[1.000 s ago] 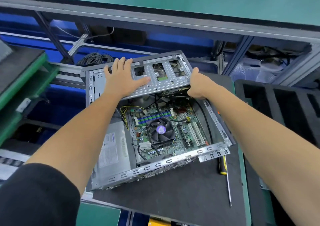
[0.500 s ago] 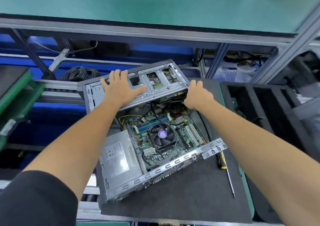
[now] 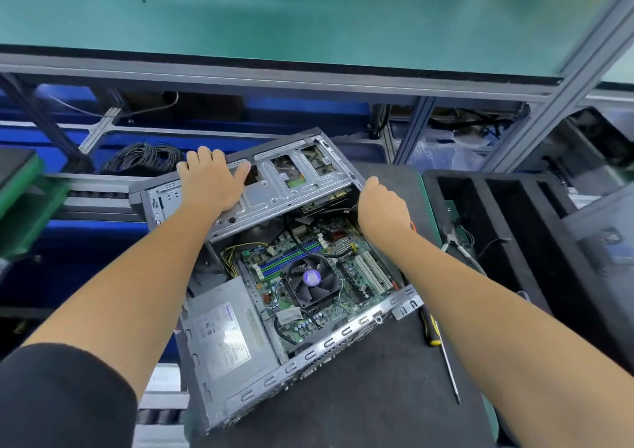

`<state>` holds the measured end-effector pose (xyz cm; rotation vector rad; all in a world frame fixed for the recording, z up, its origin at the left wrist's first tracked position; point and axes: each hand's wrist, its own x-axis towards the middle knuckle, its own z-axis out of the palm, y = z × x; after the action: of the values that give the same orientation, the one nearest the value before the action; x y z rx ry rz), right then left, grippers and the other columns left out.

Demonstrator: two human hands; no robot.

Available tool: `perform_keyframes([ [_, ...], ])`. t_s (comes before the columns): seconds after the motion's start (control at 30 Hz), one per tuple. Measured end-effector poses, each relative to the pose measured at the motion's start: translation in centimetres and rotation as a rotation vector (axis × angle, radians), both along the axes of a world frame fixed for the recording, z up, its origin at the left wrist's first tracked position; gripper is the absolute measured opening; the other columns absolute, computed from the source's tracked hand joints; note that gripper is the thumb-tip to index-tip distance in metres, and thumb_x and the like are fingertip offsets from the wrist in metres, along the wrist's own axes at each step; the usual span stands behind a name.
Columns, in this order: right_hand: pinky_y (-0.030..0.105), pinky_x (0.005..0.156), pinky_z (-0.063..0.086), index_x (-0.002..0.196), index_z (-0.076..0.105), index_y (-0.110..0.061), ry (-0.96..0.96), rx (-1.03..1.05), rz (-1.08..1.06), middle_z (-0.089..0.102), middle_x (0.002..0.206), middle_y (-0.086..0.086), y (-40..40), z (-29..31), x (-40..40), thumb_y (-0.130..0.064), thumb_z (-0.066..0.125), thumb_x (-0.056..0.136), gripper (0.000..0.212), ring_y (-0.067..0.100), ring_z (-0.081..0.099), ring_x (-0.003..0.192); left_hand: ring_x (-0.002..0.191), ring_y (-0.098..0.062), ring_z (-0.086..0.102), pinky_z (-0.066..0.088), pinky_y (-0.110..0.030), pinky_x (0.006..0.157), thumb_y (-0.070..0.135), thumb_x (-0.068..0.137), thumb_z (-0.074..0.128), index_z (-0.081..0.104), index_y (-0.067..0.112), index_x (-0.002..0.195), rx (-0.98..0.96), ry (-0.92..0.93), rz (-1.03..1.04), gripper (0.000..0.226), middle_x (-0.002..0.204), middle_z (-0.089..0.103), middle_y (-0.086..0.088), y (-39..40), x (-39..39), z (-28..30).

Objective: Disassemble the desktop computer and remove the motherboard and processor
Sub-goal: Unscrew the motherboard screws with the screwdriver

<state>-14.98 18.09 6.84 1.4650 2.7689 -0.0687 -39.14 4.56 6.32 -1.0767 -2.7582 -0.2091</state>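
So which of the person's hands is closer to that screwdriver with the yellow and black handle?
The right hand. It grips the case's right edge, on the same side as the screwdriver, though farther from the person. The left hand rests on the drive cage, across the case.

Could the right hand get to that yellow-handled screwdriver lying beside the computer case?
Probably yes. The screwdriver lies in the open on the black mat, just right of the case, with nothing over it. The right hand grips the case's far edge, so it would have to let go first.
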Motion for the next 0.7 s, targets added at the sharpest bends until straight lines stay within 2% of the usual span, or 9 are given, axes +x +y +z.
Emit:
perform_keyframes([
  [0.1, 0.034, 0.064, 0.038, 0.106, 0.041, -0.006, 0.002, 0.007, 0.045, 0.061, 0.103, 0.014, 0.6, 0.0, -0.9, 0.003, 0.046, 0.09, 0.019, 0.031, 0.06, 0.088, 0.12, -0.038, 0.04, 0.03, -0.05, 0.099, 0.054, 0.098, 0.029, 0.049, -0.003, 0.125, -0.048, 0.049, 0.059, 0.066, 0.127, 0.048, -0.021, -0.3, 0.1, 0.2],
  [0.23, 0.036, 0.061, 0.036, 0.097, 0.035, -0.01, 0.004, 0.027, 0.106, 0.06, 0.094, 0.011, 1.2, 0.3, -2.2, 0.003, 0.046, 0.088, 0.019, 0.029, 0.047, 0.071, 0.117, -0.037, 0.042, 0.032, -0.047, 0.097, 0.052, 0.099, 0.029, 0.049, -0.003, 0.125, -0.131, 0.071, 0.101, 0.064, 0.125, 0.05, -0.019, -1.4, -0.1, 0.9],
  [0.37, 0.034, 0.057, 0.034, 0.097, 0.033, -0.012, -0.006, 0.086, 0.178, 0.056, 0.086, 0.006, 2.1, 0.1, -3.3, 0.0, 0.046, 0.089, 0.019, 0.027, 0.046, 0.066, 0.113, -0.034, 0.044, 0.034, -0.041, 0.094, 0.048, 0.1, 0.027, 0.047, -0.002, 0.125, -0.247, 0.058, 0.177, 0.059, 0.123, 0.049, -0.018, -2.1, 0.6, 1.5],
  [0.47, 0.035, 0.058, 0.036, 0.102, 0.036, -0.011, -0.013, 0.068, 0.227, 0.049, 0.081, 0.005, 2.8, 0.2, -4.0, 0.001, 0.046, 0.089, 0.02, 0.029, 0.048, 0.067, 0.104, -0.03, 0.047, 0.036, -0.038, 0.082, 0.046, 0.101, 0.026, 0.051, 0.001, 0.12, -0.358, 0.053, 0.222, 0.055, 0.116, 0.051, -0.015, -2.9, 1.4, 2.0],
  [0.57, 0.035, 0.056, 0.036, 0.101, 0.034, -0.01, -0.007, 0.069, 0.264, 0.047, 0.077, 0.006, 3.3, 0.3, -4.8, 0.003, 0.045, 0.088, 0.022, 0.028, 0.048, 0.063, 0.088, -0.025, 0.049, 0.039, -0.033, 0.072, 0.031, 0.098, 0.03, 0.061, 0.014, 0.107, -0.556, 0.072, 0.184, 0.037, 0.101, 0.057, -0.007, -3.3, 2.2, 2.8],
  [0.63, 0.035, 0.055, 0.032, 0.098, 0.031, -0.012, -0.006, 0.074, 0.268, 0.043, 0.07, 0.006, 3.6, 0.3, -5.5, 0.005, 0.044, 0.088, 0.023, 0.024, 0.042, 0.056, 0.082, -0.027, 0.054, 0.045, -0.033, 0.068, 0.022, 0.093, 0.037, 0.063, 0.013, 0.101, -0.626, 0.03, 0.201, 0.029, 0.098, 0.059, -0.008, -3.3, 2.8, 3.2],
  [0.7, 0.036, 0.058, 0.033, 0.1, 0.032, -0.012, -0.016, 0.076, 0.274, 0.04, 0.066, 0.005, 3.7, 0.3, -6.3, 0.006, 0.044, 0.088, 0.025, 0.024, 0.04, 0.057, 0.081, -0.031, 0.058, 0.045, -0.035, 0.06, 0.018, 0.09, 0.042, 0.063, 0.008, 0.103, -0.689, 0.006, 0.223, 0.026, 0.1, 0.061, -0.011, -3.5, 3.7, 3.5],
])
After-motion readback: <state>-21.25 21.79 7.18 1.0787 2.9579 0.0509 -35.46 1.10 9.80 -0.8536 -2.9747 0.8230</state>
